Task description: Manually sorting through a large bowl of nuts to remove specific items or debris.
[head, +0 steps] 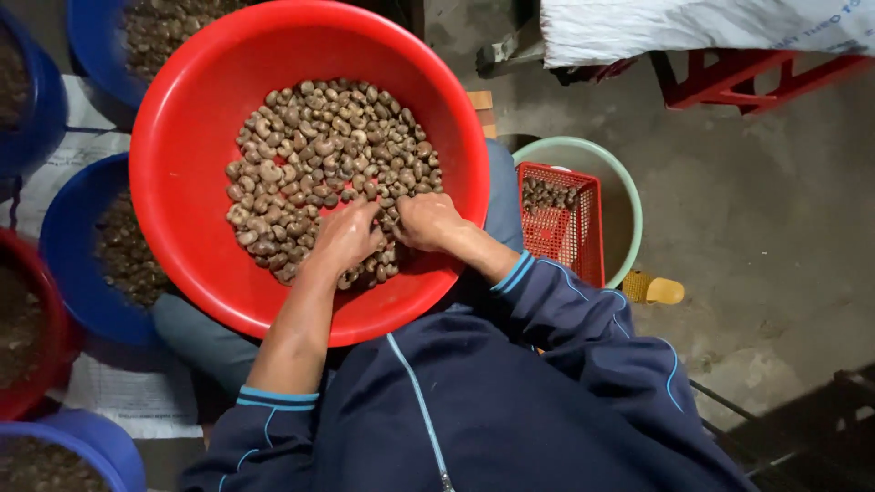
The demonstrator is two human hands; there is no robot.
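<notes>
Red basin (pixel 191 182), brown-beige nuts (pixel 319 155), blue tubs (pixel 73 246)

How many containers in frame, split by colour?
Red: 3, the big basin under the left hand and right hand, a basin at left edge, a mesh basket.
Blue: 4 basins.
Green: 1 basin.
Total: 8

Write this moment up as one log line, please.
left hand: in nuts | right hand: in nuts | red basin: on lap | red basket: beside, in green bowl
</notes>
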